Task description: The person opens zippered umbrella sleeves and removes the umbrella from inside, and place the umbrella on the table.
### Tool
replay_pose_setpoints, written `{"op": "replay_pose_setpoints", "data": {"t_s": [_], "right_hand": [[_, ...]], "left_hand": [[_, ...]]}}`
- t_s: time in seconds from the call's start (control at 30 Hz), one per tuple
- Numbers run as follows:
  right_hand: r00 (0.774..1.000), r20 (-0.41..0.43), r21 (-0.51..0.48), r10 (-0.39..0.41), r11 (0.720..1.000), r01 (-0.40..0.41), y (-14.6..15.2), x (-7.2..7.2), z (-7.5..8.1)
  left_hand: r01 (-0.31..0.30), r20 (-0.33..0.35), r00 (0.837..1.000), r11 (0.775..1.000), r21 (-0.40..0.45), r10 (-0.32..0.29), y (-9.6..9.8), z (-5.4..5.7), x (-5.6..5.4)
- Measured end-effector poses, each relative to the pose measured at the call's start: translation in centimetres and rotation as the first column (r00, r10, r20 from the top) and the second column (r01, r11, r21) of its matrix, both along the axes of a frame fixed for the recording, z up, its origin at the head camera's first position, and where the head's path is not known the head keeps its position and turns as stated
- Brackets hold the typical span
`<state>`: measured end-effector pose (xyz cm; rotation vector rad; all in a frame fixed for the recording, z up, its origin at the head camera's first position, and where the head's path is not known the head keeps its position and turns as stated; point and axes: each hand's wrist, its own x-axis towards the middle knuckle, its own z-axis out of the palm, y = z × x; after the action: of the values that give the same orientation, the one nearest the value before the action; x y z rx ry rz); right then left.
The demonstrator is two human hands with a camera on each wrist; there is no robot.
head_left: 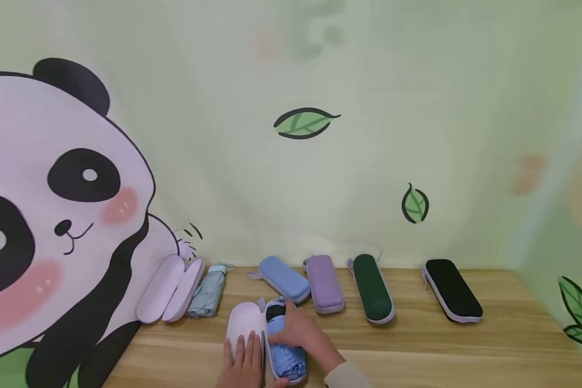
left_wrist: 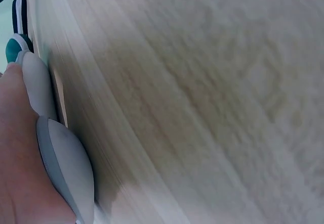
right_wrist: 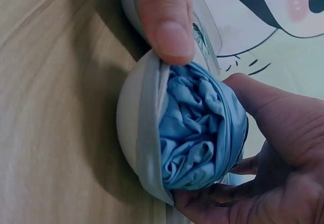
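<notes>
An opened eyeglass-style zip case (head_left: 244, 318) with a pale lining lies at the table's near edge. In its right half sits a folded blue umbrella (head_left: 286, 360) with a dark end. My left hand (head_left: 241, 365) rests with extended fingers on the inside of the left half; its thumb (right_wrist: 172, 39) touches the rim in the right wrist view. My right hand (head_left: 302, 330) grips the umbrella from the right side, thumb and fingers around it. In the left wrist view, the case's pale outer shell (left_wrist: 71, 168) shows beside the left hand (left_wrist: 23, 158).
Behind stand closed cases in blue (head_left: 283, 277), purple (head_left: 325, 283), dark green (head_left: 372, 288) and black (head_left: 453, 290). At left lie another opened pale case (head_left: 162, 291) and a grey-blue folded umbrella (head_left: 207, 291). A panda-printed backdrop (head_left: 368, 81) rises behind the wooden table (head_left: 417, 350).
</notes>
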<state>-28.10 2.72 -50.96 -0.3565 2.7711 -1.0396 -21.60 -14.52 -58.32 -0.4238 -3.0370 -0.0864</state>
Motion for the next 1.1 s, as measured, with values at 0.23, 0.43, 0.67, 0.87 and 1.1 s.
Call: {"op": "replay_pose_setpoints", "data": {"t_s": [0.23,0.43,0.67,0.87,1.1], "right_hand": [[0.998,0.036,-0.044,-0.046,0.998,0.047,1.1,-0.4,0.3],[0.998,0.062,-0.128,-0.003,0.992,0.011,0.7,-0.7,0.0],[0.986,0.168,-0.329,0.007,0.943,0.049,2.2,-1.0,-0.8],[0.956,0.289,-0.490,0.052,0.866,0.101,3.0,-1.1,-0.9],[0.940,0.337,-0.579,0.053,0.799,0.162,3.0,-1.1,0.0]], "left_hand": [[0.105,0.153,0.981,0.989,0.103,-0.120,-0.2,1.7,-1.2],[0.098,0.116,0.988,0.995,0.024,-0.100,-1.3,1.8,-0.7],[0.097,0.105,0.990,0.995,-0.004,-0.096,-1.0,1.3,-0.7],[0.083,0.127,0.989,0.995,-0.056,-0.076,-1.2,1.8,-0.2],[0.086,0.263,0.960,0.994,0.066,-0.101,-2.0,3.3,-0.2]]}}
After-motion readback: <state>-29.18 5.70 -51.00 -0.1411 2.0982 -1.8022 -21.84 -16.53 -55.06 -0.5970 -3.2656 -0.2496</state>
